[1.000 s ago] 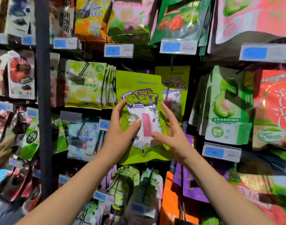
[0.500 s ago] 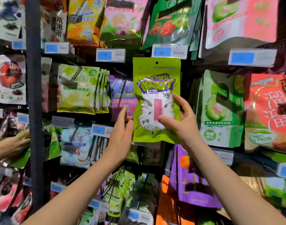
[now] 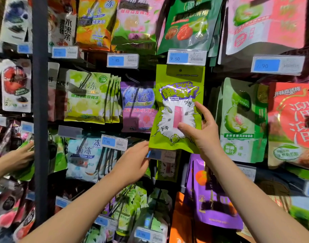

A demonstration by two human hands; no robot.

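Note:
A lime-green snack pouch with a purple logo and a pink bar on a white burst is held up against the rack, its top just below the 9.50 price tag. My right hand grips its lower right part, thumb across the front and fingers round the right edge. My left hand is lower and to the left. Its thumb and fingertips reach the left end of a blue price tag under the pouch's bottom corner. Whether they pinch it is unclear.
Hanging snack bags fill the rack on all sides: a purple pouch to the left, green ones to the right, purple and orange bags below. A dark upright post stands at the left. Another person's hand touches bags beyond it.
My right hand carried the green pouch right and up, from in front of the purple pouch to below the 9.50 tag. My left hand let go and dropped to the price tag below.

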